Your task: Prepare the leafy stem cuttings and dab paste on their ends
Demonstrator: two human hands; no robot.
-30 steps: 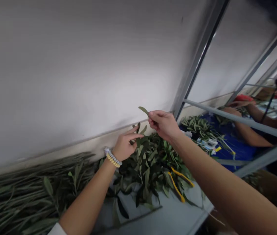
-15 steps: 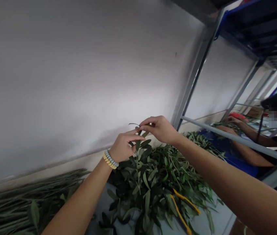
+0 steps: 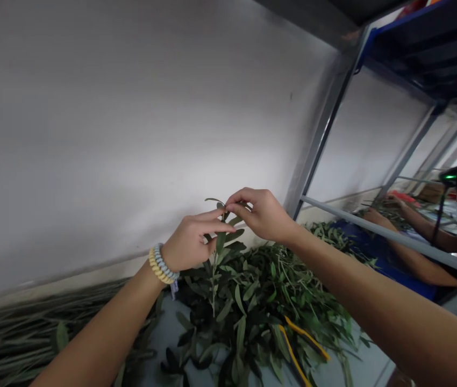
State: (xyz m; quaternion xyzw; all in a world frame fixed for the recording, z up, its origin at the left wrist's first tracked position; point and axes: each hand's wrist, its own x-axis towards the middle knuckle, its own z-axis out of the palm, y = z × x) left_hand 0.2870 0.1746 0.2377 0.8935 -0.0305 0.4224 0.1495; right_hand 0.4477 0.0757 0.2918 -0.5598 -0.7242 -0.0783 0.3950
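Observation:
A leafy green sprig stands upright between my two hands, its bare stem pointing down over a leaf pile. My left hand, with coiled yellow and blue bands at the wrist, has its fingers around the upper part of the sprig. Thumb and fingertips of my right hand pinch the sprig's tip, where a thin leaf sticks out to the left. Exactly which leaf or stem lies in that pinch is hidden. Below, a heap of cut leafy branches spreads over the pale grey tabletop.
Yellow-handled pliers or cutters lie among the leaves. Bundled long stems rest at the left along the wall. Grey metal frame posts and a rail stand at right, with another person's arm beyond, over a blue surface.
My left hand and the sprig have shifted slightly left in view. The right hand keeps its pinch at the tip. The view has tilted a little.

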